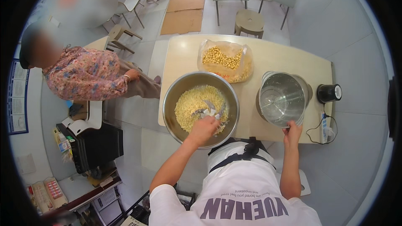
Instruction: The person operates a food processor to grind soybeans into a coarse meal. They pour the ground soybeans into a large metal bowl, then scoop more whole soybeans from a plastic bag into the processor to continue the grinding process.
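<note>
Inside the large steel bowl (168, 119) lies a heap of finely chopped yellow bits (189, 105). My left hand (204, 129) is closed on the pale hub of a chopper blade (208, 111), whose curved metal wings are over the heap; whether they touch it I cannot tell. To the right, my right hand (293, 131) grips the near rim of a steel chopper pot (281, 94). The pot is tilted, and small wet bits cling to its inner wall.
Behind the bowl lies a clear plastic bag (247, 65) of yellow kernels. A black chopper motor head (328, 93), its cord and a power strip (324, 127) occupy the right table edge. Another person (88, 73) stands at the left. Chairs and stools (249, 21) stand beyond the table.
</note>
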`<state>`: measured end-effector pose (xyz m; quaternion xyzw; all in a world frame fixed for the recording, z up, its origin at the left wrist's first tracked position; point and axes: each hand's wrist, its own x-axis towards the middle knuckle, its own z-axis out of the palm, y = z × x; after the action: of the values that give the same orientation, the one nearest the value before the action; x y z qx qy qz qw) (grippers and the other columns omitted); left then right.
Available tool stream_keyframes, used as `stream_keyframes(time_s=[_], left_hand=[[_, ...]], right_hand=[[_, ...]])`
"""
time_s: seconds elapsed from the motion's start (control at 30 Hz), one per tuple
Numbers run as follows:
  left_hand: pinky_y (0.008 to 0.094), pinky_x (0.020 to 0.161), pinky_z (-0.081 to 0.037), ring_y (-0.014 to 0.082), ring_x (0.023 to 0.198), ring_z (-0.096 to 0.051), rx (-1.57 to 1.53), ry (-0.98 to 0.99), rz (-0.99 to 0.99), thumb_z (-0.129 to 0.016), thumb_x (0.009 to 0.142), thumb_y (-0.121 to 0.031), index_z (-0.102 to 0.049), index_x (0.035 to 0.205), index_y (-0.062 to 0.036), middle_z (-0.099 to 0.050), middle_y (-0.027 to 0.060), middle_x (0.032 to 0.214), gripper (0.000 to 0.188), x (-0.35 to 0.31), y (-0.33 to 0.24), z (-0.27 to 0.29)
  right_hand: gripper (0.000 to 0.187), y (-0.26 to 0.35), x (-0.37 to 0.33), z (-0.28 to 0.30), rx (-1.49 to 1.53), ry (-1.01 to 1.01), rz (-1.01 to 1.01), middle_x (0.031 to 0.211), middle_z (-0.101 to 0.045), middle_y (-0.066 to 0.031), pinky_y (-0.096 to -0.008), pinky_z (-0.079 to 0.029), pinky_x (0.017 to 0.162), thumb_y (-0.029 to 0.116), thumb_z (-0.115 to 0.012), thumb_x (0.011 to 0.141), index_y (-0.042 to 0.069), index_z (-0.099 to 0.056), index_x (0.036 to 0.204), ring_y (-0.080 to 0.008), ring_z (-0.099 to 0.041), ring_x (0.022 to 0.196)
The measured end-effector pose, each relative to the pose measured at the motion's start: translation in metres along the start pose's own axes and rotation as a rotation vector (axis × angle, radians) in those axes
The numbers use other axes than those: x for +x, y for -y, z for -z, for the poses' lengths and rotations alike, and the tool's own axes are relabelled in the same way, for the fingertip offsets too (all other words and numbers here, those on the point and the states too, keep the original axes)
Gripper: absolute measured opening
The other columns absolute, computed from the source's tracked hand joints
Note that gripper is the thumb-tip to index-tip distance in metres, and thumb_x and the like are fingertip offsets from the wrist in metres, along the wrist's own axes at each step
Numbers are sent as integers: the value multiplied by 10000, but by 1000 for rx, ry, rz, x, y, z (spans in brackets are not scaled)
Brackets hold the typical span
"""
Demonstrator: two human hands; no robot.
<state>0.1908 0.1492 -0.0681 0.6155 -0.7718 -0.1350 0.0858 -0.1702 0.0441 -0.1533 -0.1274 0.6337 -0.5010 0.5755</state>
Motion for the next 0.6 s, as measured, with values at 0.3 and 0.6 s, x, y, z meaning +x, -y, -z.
stream_keyframes(time_s=[0.3, 0.6], left_hand=[[267, 561, -464, 138, 608, -576, -405, -616, 446, -715, 897, -89, -649, 1016, -16, -651, 98, 817, 155, -12, 7, 40], [263, 608, -484, 105, 661, -583, -394, -783, 628, -697, 919, -122, -653, 1005, -2, -673, 63, 810, 153, -12, 11, 37]], right_hand=[[534, -19, 15, 2, -73, 72, -20, 999, -627, -75, -242, -487, 403, -32, -550, 755, 64, -502, 1279, -155, -607, 628], [547, -18, 20, -7, -159, 203, 30, 1084, -608, -127, -267, -534, 418, -29, -544, 776, 43, -441, 1308, -186, -649, 718]])
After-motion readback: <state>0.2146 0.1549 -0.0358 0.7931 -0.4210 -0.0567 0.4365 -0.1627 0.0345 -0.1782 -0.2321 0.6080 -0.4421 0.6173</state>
